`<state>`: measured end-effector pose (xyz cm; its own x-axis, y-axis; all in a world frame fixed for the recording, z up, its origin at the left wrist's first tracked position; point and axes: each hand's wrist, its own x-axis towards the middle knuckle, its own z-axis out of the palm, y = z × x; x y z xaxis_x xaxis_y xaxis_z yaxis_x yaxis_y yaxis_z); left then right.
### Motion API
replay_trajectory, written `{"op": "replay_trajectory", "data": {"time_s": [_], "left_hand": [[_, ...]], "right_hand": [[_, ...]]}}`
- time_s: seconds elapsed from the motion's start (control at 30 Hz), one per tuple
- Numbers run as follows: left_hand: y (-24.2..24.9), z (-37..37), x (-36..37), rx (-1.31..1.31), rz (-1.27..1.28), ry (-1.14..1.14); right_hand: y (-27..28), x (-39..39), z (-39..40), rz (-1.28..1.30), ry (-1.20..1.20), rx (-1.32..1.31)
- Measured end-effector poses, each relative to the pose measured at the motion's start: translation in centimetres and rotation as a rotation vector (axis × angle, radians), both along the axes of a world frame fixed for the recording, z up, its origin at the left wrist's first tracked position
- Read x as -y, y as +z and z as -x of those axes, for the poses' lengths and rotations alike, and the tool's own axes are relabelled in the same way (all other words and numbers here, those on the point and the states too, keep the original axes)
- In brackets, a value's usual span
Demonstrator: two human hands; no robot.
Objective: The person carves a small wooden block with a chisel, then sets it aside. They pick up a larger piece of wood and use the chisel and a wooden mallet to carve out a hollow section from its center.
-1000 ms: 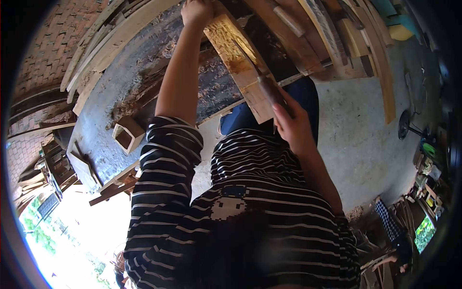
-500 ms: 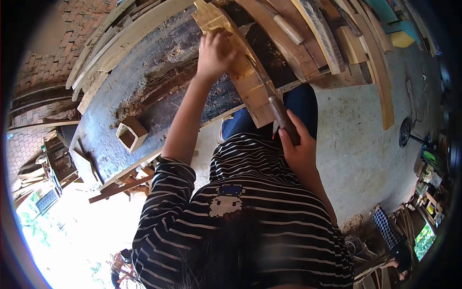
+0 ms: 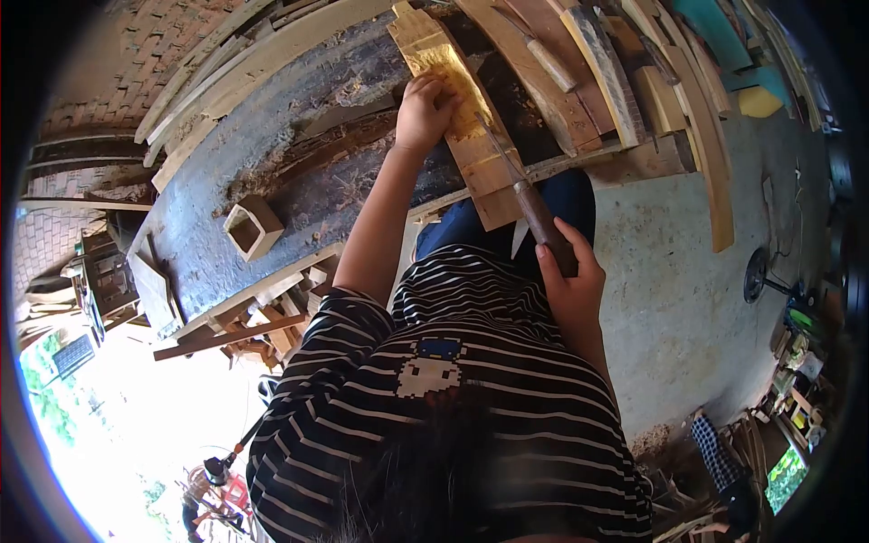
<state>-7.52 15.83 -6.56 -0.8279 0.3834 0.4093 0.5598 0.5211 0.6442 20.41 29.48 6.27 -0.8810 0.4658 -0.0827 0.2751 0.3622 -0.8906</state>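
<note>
A long wooden board [image 3: 475,154] lies slantwise over the bench edge toward my lap, with a bright yellow hollowed patch of rough, cut wood in its middle. My left hand [image 3: 425,113] is at the left side of this patch, fingers curled in toward the wood; what they hold, if anything, is hidden. My right hand [image 3: 577,276] wraps round the dark wooden handle of a chisel [image 3: 536,213]. Its slim metal blade points up and left, lying over the board with the tip at the cut patch. Near the handle, a pale pointed piece [image 3: 519,237] shows against my leg.
The dark workbench [image 3: 199,217] carries shavings and a small five-sided wooden box [image 3: 253,228]. Another wooden-handled tool [image 3: 550,65] rests on planks [image 3: 597,72] at the upper right. A standing fan [image 3: 756,274] is at the right. Scrap wood [image 3: 272,330] lies below the bench edge.
My left hand has drawn back toward the board's left edge, uncovering more of the yellow patch. The chisel stays in my right hand. The whole view has shifted slightly.
</note>
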Motion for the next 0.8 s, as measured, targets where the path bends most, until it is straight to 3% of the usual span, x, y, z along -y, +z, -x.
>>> {"op": "replay_trajectory", "data": {"time_s": [0.2, 0.33, 0.53, 0.8], "left_hand": [[0.8, -0.3, 0.1, 0.083, 0.051, -0.03], [0.2, -0.3, -0.3, -0.038, 0.09, 0.016], [1.1, -1.4, -0.6, 0.015, 0.286, 0.005], [2.2, -2.0, -1.0, -0.149, 0.589, -0.052]], "right_hand": [[0.4, -0.7, -0.7, -0.023, -0.055, -0.053], [0.7, -0.9, -1.1, 0.04, -0.13, -0.049], [0.5, -0.7, -1.5, 0.07, -0.15, -0.069], [1.3, -1.2, -2.2, -0.017, -0.17, -0.097]]}}
